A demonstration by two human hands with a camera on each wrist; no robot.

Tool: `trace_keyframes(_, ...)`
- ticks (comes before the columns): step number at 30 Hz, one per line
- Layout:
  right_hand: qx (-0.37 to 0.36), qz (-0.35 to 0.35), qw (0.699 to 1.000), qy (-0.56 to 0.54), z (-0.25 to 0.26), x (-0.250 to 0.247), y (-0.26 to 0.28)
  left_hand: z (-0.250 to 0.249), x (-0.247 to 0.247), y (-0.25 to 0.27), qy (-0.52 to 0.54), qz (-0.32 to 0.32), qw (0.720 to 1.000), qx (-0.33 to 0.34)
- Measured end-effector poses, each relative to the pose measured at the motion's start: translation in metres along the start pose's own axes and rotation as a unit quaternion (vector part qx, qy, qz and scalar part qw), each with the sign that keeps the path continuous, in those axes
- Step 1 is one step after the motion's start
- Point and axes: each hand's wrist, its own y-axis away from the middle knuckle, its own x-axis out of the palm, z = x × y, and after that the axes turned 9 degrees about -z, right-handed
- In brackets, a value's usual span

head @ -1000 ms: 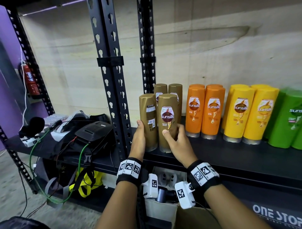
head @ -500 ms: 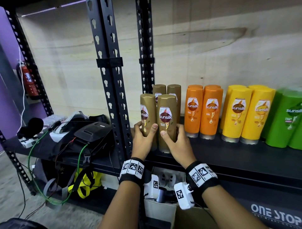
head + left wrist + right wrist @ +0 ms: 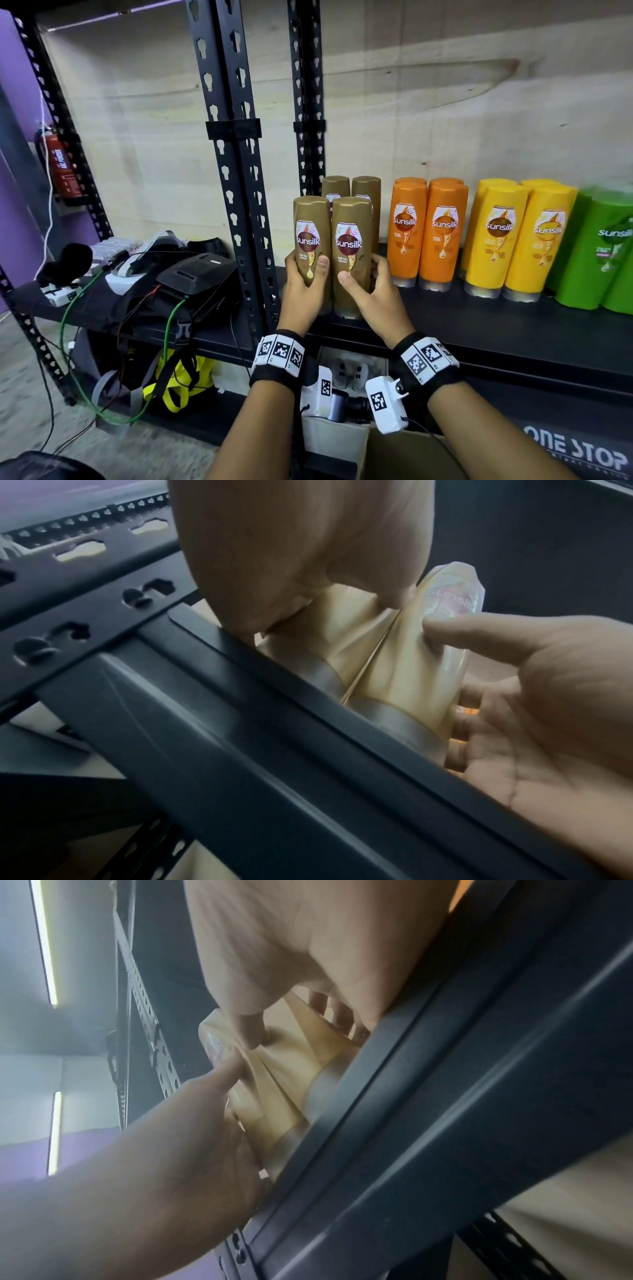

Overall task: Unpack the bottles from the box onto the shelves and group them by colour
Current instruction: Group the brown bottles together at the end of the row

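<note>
Two brown Sunsilk bottles stand at the front of the black shelf (image 3: 445, 329), one in each hand, and both labels face outward. The left hand (image 3: 303, 291) curls round the left front brown bottle (image 3: 311, 240), thumb across its lower face, fingers hidden behind; the right hand (image 3: 373, 291) wraps the right front brown bottle (image 3: 352, 246) the same way, its thumb on the front and its fingers round the far side. The grips sit low on the bodies, which probably serves to keep the bases flat on the shelf while the pair is squared up. From the left wrist the two bottles appear touching side by side, just behind the shelf's front lip.

Directly behind them stand two more brown bottles (image 3: 351, 192), so the front pair seems meant to complete a block of four against the slotted upright (image 3: 233, 171). Rightward along the shelf come the orange bottles (image 3: 428, 233), then the yellow bottles (image 3: 517, 240), then the green bottles (image 3: 606, 250), each colour in its own cluster with a gap between; brown holds the left end for that reason. The grouping looks well advanced. A cardboard box (image 3: 404, 455) shows below the wrists, its contents hidden. Letting go carelessly could tip a tall, narrow bottle.
</note>
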Motion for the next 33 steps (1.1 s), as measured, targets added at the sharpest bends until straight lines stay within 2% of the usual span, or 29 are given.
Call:
trace_keyframes(5,-0.011,0.028,0.999,0.030,0.011,-0.002,0.002,-0.015,-0.005,-0.001,-0.010,0.005,1.000,0.029)
trace_keyframes(12,-0.103,-0.020,0.981,0.165,0.035,-0.009,0.000,-0.037,-0.020,-0.012,-0.104,-0.009,0.988,0.113)
trace_keyframes(25,-0.128,-0.043,0.967,0.214,0.053,-0.004,0.001,-0.049,-0.024,-0.011,-0.184,-0.010,0.975,0.122)
trace_keyframes(33,-0.146,-0.067,0.961,0.224,0.050,0.002,0.003,-0.054,-0.021,-0.019,-0.177,-0.006,0.979,0.102)
